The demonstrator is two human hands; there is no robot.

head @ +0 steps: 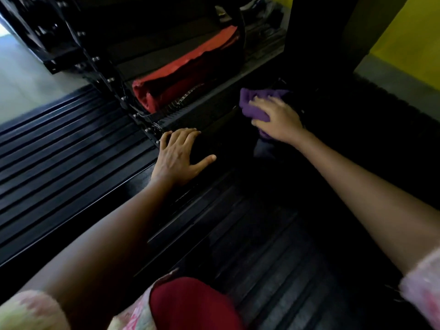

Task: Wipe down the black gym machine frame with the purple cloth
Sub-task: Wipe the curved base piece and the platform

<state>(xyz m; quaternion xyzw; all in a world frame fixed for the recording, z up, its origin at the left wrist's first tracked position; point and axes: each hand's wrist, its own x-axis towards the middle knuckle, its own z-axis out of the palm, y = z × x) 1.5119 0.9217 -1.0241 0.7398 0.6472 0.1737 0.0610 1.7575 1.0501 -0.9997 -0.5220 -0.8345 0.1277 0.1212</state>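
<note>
The black gym machine frame (214,115) runs diagonally through the middle of the view, low to the floor. On its right part lies the purple cloth (256,101), bunched up, with my right hand (276,117) on top, fingers curled over it and pressing it onto the frame. My left hand (178,156) rests flat on the frame's near end, fingers spread and holding nothing. Part of the cloth is hidden under my right palm.
A red padded piece (181,77) sits inside the machine behind the frame. Ribbed black rubber matting (59,158) covers the floor to the left and in front. A dark upright post (316,32) rises at the right, with a yellow wall (409,44) behind it.
</note>
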